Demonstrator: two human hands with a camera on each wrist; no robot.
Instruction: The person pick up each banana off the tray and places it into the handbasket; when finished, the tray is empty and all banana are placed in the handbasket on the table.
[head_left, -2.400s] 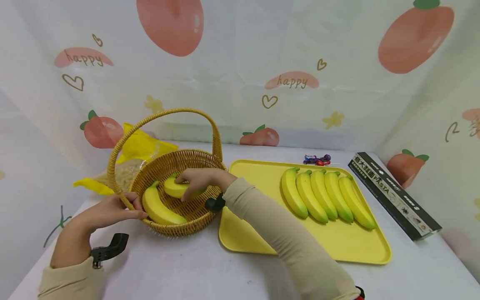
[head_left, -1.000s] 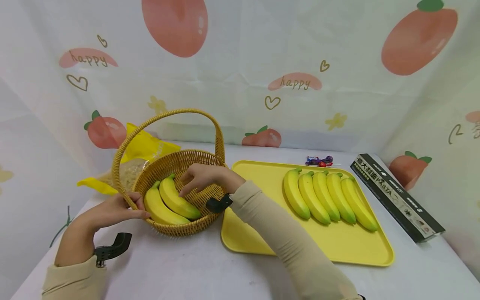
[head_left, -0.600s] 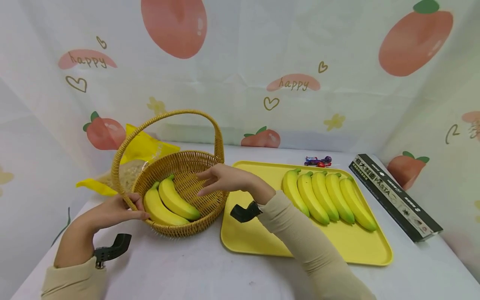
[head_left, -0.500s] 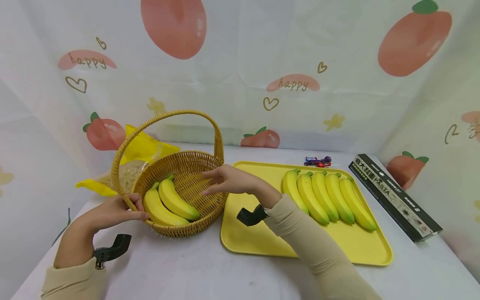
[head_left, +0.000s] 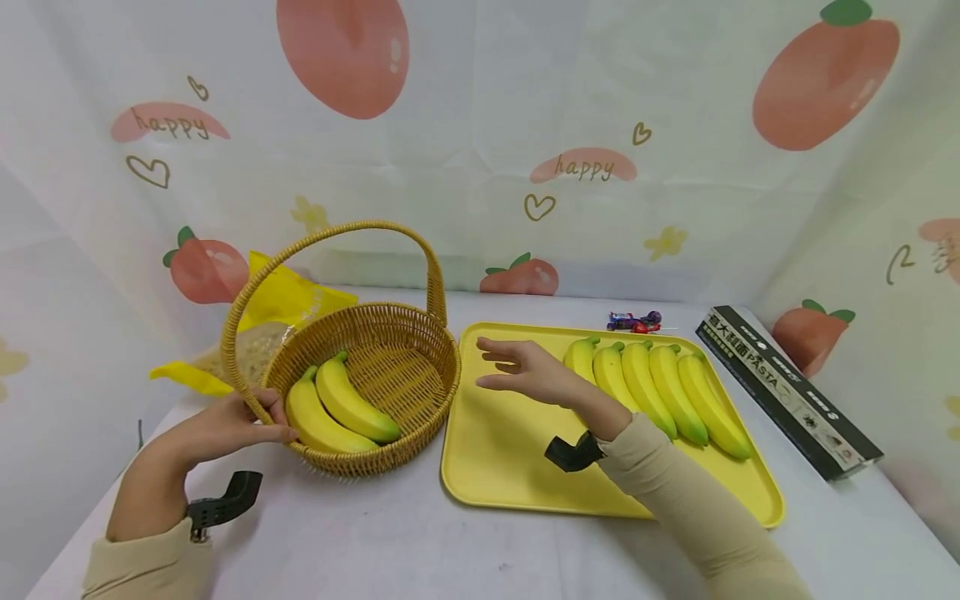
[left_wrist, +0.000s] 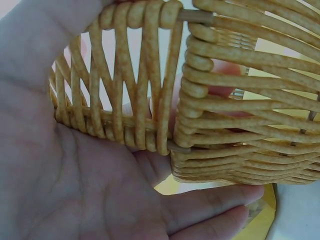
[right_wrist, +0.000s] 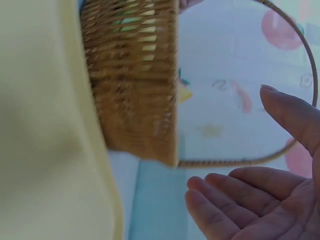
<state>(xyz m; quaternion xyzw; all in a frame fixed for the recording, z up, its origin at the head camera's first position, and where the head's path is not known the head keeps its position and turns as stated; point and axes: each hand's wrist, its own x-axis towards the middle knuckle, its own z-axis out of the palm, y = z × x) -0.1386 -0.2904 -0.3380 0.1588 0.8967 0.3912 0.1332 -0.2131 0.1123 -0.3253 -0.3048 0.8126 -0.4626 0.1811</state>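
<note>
A round wicker basket (head_left: 405,392) with a tall arched handle stands at the left of the table. My left hand (head_left: 228,425) grips it where the handle meets the rim; in the left wrist view the palm and fingers wrap the woven handle base (left_wrist: 135,75). Two yellow bananas (head_left: 352,404) with green tips lie side by side inside the basket. Over the left half of a yellow tray (head_left: 510,467) hovers my right hand (head_left: 528,371), its fingers spread and holding nothing. Several more bananas (head_left: 648,387) lie in a row on the tray, the leftmost partly hidden by the right hand and wrist.
Behind the basket lies a yellow bag (head_left: 285,292) with a see-through part. A black pasta box (head_left: 787,392) sits right of the tray, and small wrapped candies (head_left: 633,321) lie behind it. A printed curtain (head_left: 465,150) hangs at the back.
The right hand let go of the second banana, which now lies beside the first in the basket. It then moved right, out of the basket and over the tray. The left hand stayed put.
</note>
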